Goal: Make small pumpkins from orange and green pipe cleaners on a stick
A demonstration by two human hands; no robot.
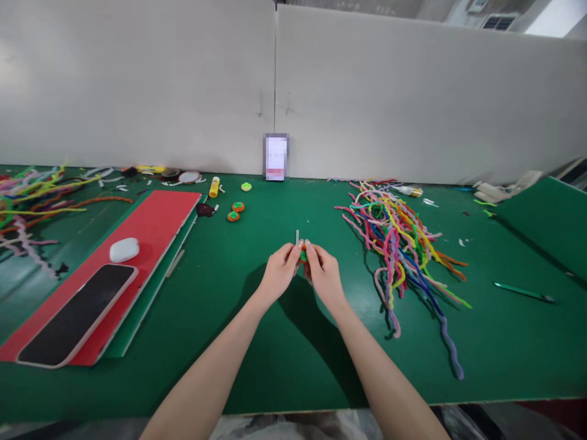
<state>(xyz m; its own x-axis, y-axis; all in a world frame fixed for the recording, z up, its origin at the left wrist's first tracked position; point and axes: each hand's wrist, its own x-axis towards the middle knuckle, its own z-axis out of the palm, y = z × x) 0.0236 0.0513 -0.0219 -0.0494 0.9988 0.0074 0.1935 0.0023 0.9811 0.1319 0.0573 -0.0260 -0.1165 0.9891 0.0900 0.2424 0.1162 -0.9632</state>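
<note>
Both hands meet over the middle of the green table [220, 366]. My left hand [279, 272] and my right hand [324, 272] pinch a small orange and green piece [303, 255] between their fingertips; the fingers cover much of it. Just beyond the fingertips lies a short grey strip [297, 235]. Two small orange pieces with green tops, one [238, 207] behind the other [233, 216], rest to the left, and a yellow-green one [246, 186] sits farther back. To the right spreads a pile of colourful fuzzy stems [394, 235].
On the left, red boards [156, 214] carry a phone [77, 315] and a white case [124, 250]. Another phone [276, 157] leans on the grey partition [137, 85]. A glue stick [214, 187] stands at the back; a green pen [523, 292] lies right.
</note>
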